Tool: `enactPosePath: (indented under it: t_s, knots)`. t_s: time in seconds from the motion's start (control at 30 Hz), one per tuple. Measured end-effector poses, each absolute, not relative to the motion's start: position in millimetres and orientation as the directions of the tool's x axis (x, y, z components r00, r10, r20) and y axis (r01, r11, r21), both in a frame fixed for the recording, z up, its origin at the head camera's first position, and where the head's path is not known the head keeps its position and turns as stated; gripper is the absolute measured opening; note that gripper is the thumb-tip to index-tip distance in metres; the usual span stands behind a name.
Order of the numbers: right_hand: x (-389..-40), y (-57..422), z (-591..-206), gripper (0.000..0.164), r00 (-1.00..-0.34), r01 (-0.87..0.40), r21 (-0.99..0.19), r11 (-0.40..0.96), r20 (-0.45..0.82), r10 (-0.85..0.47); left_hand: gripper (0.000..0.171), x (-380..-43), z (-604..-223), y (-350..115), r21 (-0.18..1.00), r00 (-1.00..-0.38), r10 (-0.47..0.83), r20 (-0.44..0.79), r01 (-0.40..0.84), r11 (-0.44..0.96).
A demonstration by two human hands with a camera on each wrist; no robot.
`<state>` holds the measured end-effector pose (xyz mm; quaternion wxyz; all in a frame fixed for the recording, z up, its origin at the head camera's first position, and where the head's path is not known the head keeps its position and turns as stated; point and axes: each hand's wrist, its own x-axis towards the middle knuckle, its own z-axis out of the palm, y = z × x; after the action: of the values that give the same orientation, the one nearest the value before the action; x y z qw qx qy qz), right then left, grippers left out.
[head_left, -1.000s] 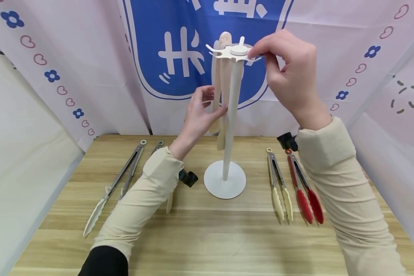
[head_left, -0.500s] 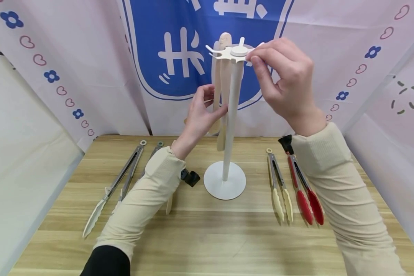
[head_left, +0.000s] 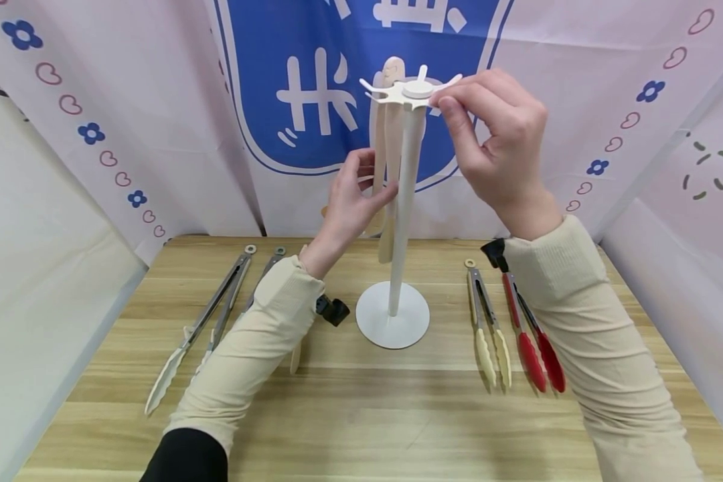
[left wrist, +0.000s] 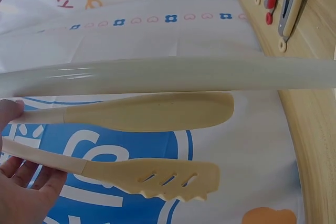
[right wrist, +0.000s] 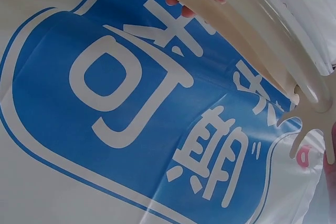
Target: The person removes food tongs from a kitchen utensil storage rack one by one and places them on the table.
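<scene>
A tall white utensil stand (head_left: pixel 406 201) with a ring of hooks on top stands on a round base. My right hand (head_left: pixel 506 134) pinches a hook at the right of the top, thumb and forefinger together. A slotted turner (left wrist: pixel 157 177) and a plain spatula (left wrist: pixel 152 111), both cream with pale handles, hang beside the pole. My left hand (head_left: pixel 357 194) holds them partway down, fingers curled behind the turner's handle (left wrist: pixel 47 158) and the thumb against the spatula's handle (left wrist: pixel 44 116). In the right wrist view the hook ring (right wrist: pixel 310 116) shows at the right edge.
White-tipped tongs (head_left: pixel 199 328) lie on the wooden table (head_left: pixel 361 415) at the left, with grey-handled tongs (head_left: pixel 225 314) alongside, partly under the left sleeve. Cream tongs (head_left: pixel 485 321) and red tongs (head_left: pixel 530 335) lie right. A printed cloth (head_left: pixel 295 201) hangs behind.
My right hand has dropped slightly and its thumb has come up to the hook beside the forefinger. The left hand stays at the hanging utensils, almost unmoved.
</scene>
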<state>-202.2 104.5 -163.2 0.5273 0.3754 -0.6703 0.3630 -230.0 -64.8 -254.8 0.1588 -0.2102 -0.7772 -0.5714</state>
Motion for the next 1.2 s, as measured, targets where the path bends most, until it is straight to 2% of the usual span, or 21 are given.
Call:
enactPosePath:
  t_s: [0.67, 1.2]
  knots:
    - [-201, 104, -163, 0.014, -0.166, -0.885, -0.099, 0.456, 0.980, -0.109, 0.046, -234, -250, -70, 0.768, -0.826, 0.111, 0.552, 0.556, 0.316]
    - [-201, 104, -164, 0.014, -0.164, -0.883, -0.092, 0.460, 0.979, -0.121, 0.047, -240, -244, -75, 0.764, -0.832, 0.076, 0.549, 0.537, 0.357]
